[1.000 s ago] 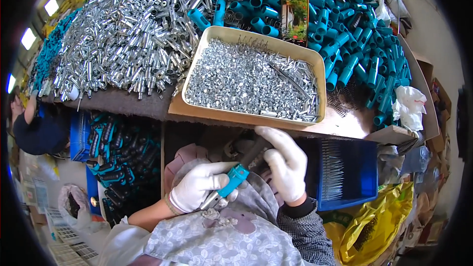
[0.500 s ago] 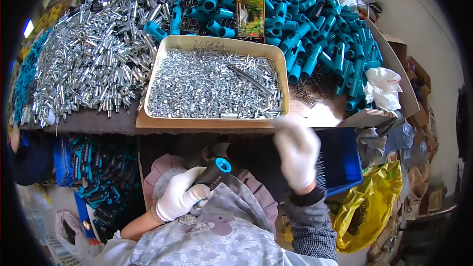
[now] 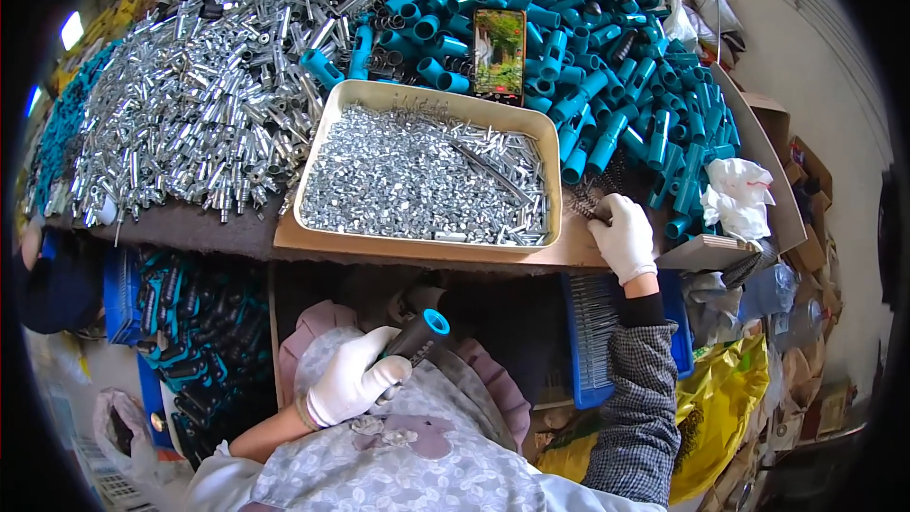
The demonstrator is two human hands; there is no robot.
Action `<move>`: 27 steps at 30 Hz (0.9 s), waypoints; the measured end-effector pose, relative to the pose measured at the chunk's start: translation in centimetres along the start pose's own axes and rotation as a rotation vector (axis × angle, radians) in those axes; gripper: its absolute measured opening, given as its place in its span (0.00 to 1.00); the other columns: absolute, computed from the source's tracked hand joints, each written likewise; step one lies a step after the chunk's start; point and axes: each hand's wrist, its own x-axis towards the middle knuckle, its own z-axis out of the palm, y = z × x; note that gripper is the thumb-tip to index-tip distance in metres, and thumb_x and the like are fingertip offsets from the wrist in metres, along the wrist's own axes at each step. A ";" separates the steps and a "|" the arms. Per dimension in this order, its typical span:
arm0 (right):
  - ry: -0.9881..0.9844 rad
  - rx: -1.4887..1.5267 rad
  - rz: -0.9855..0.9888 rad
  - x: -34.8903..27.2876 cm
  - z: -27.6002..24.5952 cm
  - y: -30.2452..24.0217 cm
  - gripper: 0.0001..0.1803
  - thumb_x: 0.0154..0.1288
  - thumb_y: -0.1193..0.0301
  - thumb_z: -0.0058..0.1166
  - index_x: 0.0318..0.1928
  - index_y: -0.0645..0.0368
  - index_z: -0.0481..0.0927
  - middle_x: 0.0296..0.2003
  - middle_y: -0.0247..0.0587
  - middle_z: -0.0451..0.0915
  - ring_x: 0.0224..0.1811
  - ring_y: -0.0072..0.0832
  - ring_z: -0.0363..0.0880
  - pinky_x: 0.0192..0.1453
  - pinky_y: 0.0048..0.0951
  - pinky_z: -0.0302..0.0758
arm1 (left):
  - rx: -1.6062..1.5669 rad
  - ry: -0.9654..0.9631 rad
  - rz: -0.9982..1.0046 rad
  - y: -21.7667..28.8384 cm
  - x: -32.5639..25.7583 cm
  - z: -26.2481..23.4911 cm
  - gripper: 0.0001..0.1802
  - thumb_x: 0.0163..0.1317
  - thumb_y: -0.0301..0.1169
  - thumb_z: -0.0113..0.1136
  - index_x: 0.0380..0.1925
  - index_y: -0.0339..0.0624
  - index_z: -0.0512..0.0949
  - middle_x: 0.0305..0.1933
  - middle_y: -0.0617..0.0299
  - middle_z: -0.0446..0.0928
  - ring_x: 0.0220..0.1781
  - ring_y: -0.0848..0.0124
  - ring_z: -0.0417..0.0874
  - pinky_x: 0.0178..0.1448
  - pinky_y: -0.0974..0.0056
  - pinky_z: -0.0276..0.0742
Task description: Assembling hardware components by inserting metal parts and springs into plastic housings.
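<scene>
I see my left hand, in a white glove, closed around a black tube with a teal end, held low over my lap, below the bench edge. My right hand, also gloved, reaches to small dark springs just right of the beige tray of silver screws; fingers curl, perhaps pinching one, though I can't tell.

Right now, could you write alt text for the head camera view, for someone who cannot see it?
A person in white gloves sits at a crowded workbench: the left hand holds a black handle with a blue end over the lap, while the right hand reaches to small dark springs beside a tray of silver parts. Behind lie heaps of metal pins and teal tubes.
</scene>
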 end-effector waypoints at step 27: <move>0.250 -0.011 -0.152 0.0 2.6 -2.9 0.05 0.55 0.75 0.62 0.33 0.59 0.80 0.32 0.45 0.80 0.40 0.46 0.77 0.46 0.43 0.74 | 0.229 0.145 0.151 0.3 0.8 -2.8 0.31 0.65 0.47 0.67 0.58 0.36 0.76 0.31 0.54 0.83 0.33 0.66 0.86 0.42 0.62 0.79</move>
